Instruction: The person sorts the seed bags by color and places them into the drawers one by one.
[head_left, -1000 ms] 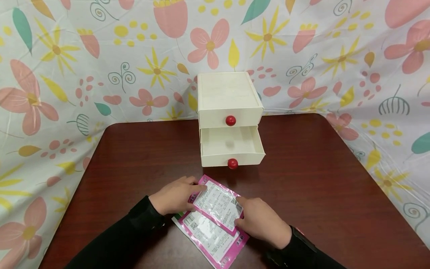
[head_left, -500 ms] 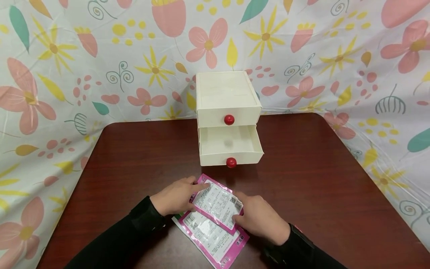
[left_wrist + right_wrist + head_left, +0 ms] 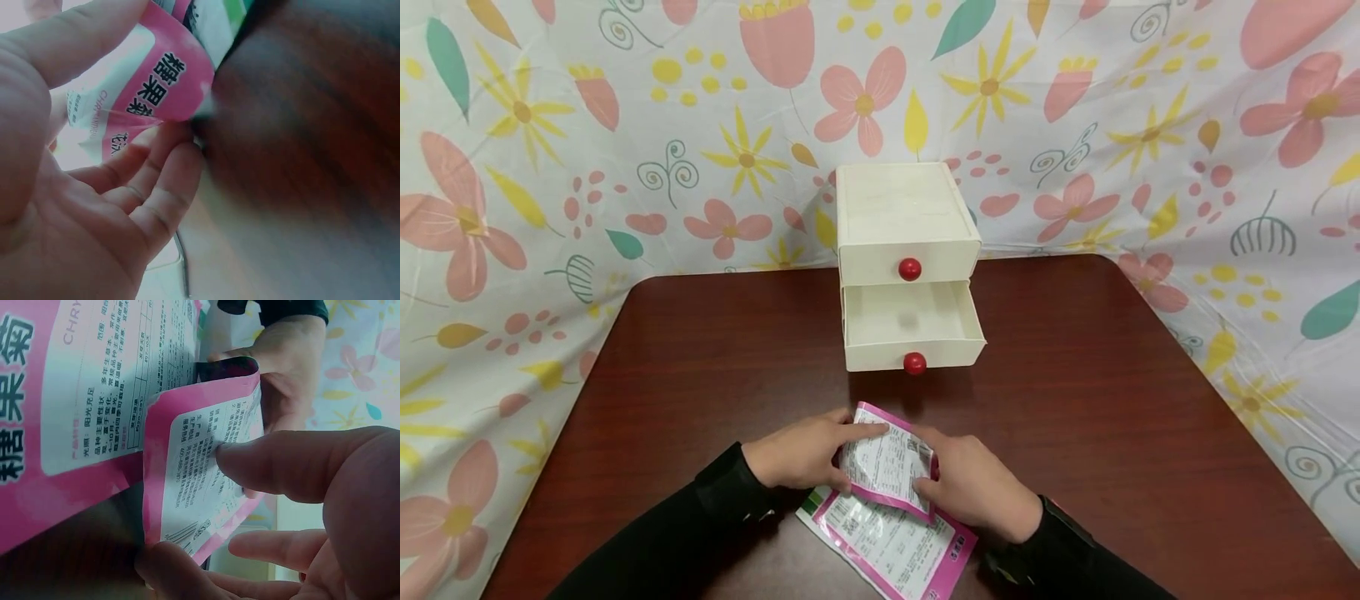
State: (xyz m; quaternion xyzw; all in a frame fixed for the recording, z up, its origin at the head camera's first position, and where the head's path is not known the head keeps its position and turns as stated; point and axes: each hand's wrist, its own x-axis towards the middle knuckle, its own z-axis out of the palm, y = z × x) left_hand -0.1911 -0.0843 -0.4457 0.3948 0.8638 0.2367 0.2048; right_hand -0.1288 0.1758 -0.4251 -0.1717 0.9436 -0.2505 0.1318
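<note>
Both hands hold a pink-edged seed packet (image 3: 886, 462) with a white printed label, bowed and lifted a little. My left hand (image 3: 801, 452) pinches its left side, thumb below and index finger along the top of the label. The right hand (image 3: 973, 483) grips the opposite edge, its thumb on the printed face. Beneath lies a second seed packet (image 3: 891, 542) with the same pink border and a green corner, partly covered by the first. In the left wrist view the held packet creases between thumb and fingers. The right wrist view shows its bent printed side close up.
Beyond the hands stands a small cream two-drawer cabinet (image 3: 906, 204) with red knobs. Its lower drawer (image 3: 910, 321) is pulled out and holds nothing visible; the upper one is closed. Behind the dark wooden table (image 3: 1097, 400) hangs a flowered cloth (image 3: 647, 100).
The upper packet has bowed and come up, with the left hand shifted slightly right. The lower packet has slid a little to the right and towards me.
</note>
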